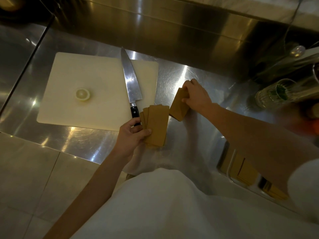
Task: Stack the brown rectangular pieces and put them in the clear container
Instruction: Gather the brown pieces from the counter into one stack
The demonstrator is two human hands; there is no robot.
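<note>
Left hand (133, 135) closed on a fanned set of thin brown rectangular pieces (156, 125), thumb pressed on the top sheet near its lower edge, fingers curled behind; the fan sits just above the brushed stainless-steel counter (181, 76), at the near right corner of the cutting board. Right hand (196, 95) clamped over a second, squarer stack of brown pieces (178, 107), fingers wrapped across its far end, the stack tilted with its lower corner at or near the counter; contact there cannot be judged. The two stacks lie just beside each other, not touching. Clear container (229, 163) at lower right, mostly hidden under the right forearm and cut by blur; more brown sheets seem to lie inside it, though the walls are hard to make out. Pale square plastic cutting board (86, 80) to the left, carrying a halved lemon (82, 94) and a large steel chef's knife with black handle (128, 78), the handle end just behind the left fingers. Blurred clear glass with green contents (274, 94) at right edge. White garment (172, 204) fills the bottom of view.
</note>
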